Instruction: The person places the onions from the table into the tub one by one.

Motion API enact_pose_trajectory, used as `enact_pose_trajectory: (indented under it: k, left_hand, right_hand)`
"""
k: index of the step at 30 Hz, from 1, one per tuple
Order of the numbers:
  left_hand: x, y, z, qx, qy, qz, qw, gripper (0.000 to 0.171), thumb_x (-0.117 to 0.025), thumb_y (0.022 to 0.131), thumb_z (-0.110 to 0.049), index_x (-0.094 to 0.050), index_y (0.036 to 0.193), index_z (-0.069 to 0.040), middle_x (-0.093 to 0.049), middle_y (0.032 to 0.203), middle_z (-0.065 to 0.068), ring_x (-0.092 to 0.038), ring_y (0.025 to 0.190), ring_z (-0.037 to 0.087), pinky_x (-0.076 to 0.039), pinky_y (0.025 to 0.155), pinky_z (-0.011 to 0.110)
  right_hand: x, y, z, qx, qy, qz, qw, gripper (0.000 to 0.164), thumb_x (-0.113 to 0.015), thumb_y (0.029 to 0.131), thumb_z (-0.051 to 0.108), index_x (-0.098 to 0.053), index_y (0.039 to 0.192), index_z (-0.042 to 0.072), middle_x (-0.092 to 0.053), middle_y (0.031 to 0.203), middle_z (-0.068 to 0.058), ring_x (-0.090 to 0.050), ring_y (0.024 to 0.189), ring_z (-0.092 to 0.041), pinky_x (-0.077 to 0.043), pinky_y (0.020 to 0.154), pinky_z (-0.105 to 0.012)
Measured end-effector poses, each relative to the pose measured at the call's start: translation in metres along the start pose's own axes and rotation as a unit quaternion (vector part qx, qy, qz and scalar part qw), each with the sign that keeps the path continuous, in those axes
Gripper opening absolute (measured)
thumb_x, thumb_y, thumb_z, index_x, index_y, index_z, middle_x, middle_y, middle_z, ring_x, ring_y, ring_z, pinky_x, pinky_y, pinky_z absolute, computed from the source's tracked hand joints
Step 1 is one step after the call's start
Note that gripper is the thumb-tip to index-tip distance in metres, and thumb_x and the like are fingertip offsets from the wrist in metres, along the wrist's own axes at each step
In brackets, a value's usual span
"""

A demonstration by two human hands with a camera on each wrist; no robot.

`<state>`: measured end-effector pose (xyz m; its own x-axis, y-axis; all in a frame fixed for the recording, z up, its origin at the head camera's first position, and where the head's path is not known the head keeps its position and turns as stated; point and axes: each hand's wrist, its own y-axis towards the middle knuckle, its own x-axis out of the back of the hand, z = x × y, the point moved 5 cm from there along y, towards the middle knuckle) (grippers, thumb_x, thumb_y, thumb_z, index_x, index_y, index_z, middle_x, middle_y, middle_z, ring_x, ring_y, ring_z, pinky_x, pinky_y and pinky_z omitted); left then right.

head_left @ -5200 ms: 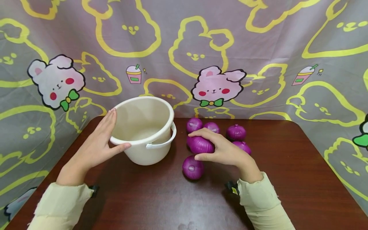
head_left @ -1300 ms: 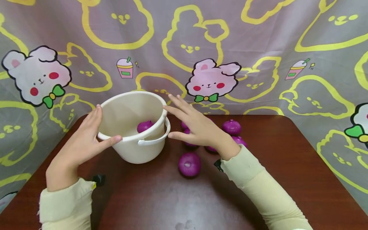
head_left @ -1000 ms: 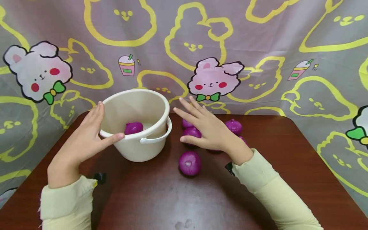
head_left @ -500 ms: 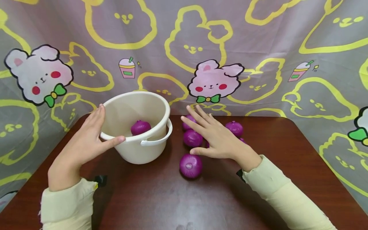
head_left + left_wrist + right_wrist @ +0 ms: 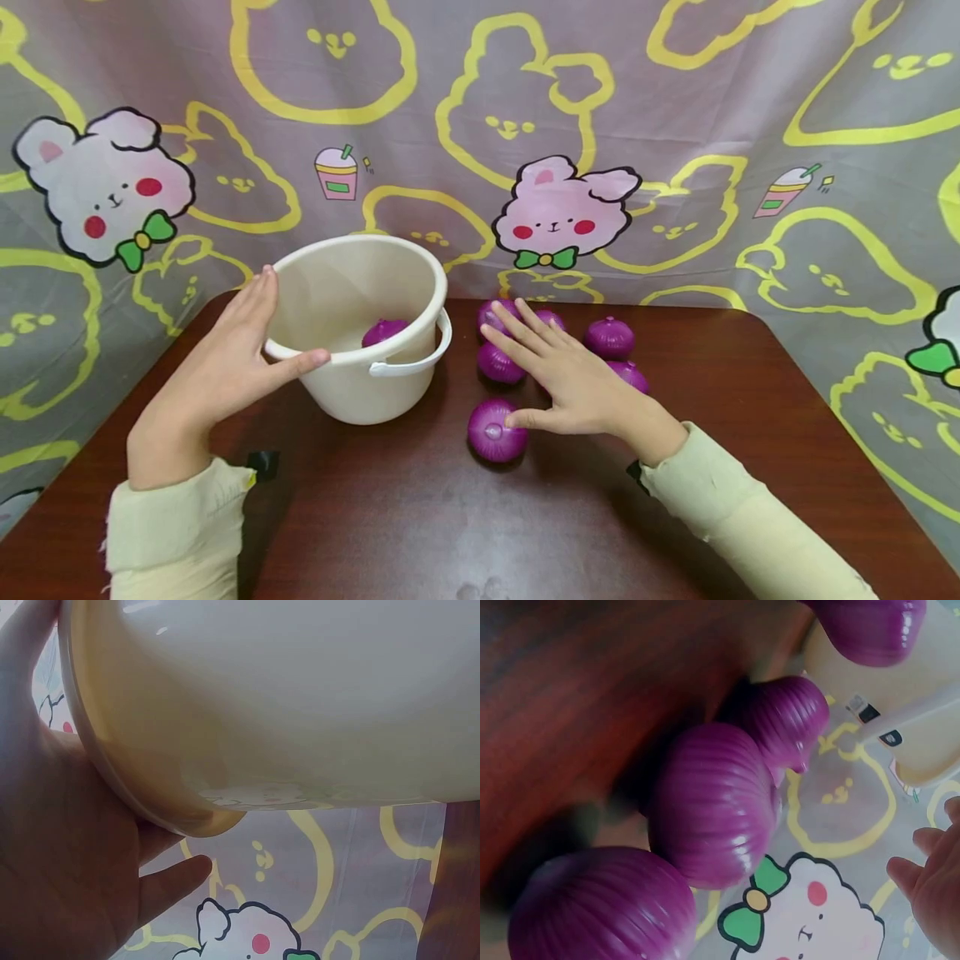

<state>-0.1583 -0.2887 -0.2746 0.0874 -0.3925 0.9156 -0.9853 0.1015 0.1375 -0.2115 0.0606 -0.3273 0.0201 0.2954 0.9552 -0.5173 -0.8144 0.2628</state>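
Note:
In the head view, a cream bucket [image 5: 367, 392] with a white handle [image 5: 412, 365] stands at left on the table. One purple onion [image 5: 384, 332] lies inside, partly hidden by the rim. My left hand [image 5: 213, 367] rests against the bucket's left side, its thumb along the near rim and its fingers extended. With fingers spread and nothing held, my right hand [image 5: 573, 379] hovers over a group of onions. Its thumb overlaps the nearest onion [image 5: 495, 429]; another onion [image 5: 501, 364] lies by its fingers. The right wrist view shows onions [image 5: 712, 806] close below the hand.
More onions stand farther back, among them one [image 5: 609, 337] at right and one [image 5: 628, 375] partly behind the right hand. The dark brown table [image 5: 420, 517] ends at a patterned curtain [image 5: 675, 83] close behind the bucket and onions.
My right hand held an onion, then appeared empty by the bucket's rim and moved back right over the group. One onion now lies in the bucket and has rolled about. My left hand stays at the bucket.

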Motion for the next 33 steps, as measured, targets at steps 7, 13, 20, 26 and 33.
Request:
enact_pose_trajectory:
  k: [7,13,20,26,33]
  left_hand:
    - [0.0,-0.001,0.001,0.013,-0.008,0.005,0.9999,0.113,-0.065,0.087,-0.059,0.006,0.158,-0.008,0.014,0.167,0.002,0.007,0.155,0.035,-0.014,0.117,0.07]
    - [-0.001,-0.003,0.001,0.011,-0.014,0.004,0.9998,0.113,-0.066,0.087,-0.058,0.006,0.158,-0.007,0.013,0.167,0.002,0.008,0.156,0.034,-0.013,0.118,0.069]
    - [-0.004,0.001,-0.002,0.005,-0.014,-0.001,0.9999,0.113,-0.065,0.087,-0.058,0.005,0.158,-0.006,0.012,0.167,0.003,0.007,0.156,0.035,-0.014,0.118,0.068]
    - [-0.003,0.001,-0.002,-0.002,-0.008,-0.006,0.9999,0.113,-0.066,0.087,-0.058,0.004,0.158,-0.005,0.01,0.167,0.006,0.005,0.155,0.036,-0.014,0.118,0.068]
    - [0.0,-0.001,-0.001,0.009,-0.004,-0.001,1.0,0.112,-0.065,0.087,-0.059,0.004,0.158,-0.007,0.01,0.168,0.005,0.005,0.155,0.036,-0.016,0.116,0.07]
  right_hand:
    - [-0.011,-0.002,0.004,0.013,0.004,0.009,1.0,0.104,-0.066,0.083,0.065,-0.007,0.161,0.029,0.001,0.17,0.001,0.006,0.157,-0.026,-0.025,0.12,-0.061]
    - [-0.02,-0.002,0.008,0.033,0.01,0.022,0.999,0.102,-0.064,0.085,0.064,-0.009,0.161,0.027,0.001,0.17,-0.001,0.005,0.157,-0.028,-0.026,0.117,-0.065]
    - [-0.026,-0.003,0.008,0.033,0.012,0.032,0.999,0.101,-0.062,0.085,0.066,-0.008,0.161,0.028,0.005,0.169,0.003,-0.003,0.156,-0.033,-0.025,0.119,-0.062]
    - [-0.035,0.0,0.01,0.04,0.028,0.045,0.998,0.099,-0.061,0.086,0.065,-0.008,0.161,0.029,0.0,0.17,-0.002,-0.004,0.156,-0.035,-0.023,0.121,-0.059]
    - [-0.045,0.002,0.014,0.042,0.046,0.067,0.996,0.097,-0.062,0.087,0.065,-0.011,0.161,0.03,-0.004,0.17,-0.002,-0.002,0.156,-0.031,-0.021,0.122,-0.058]
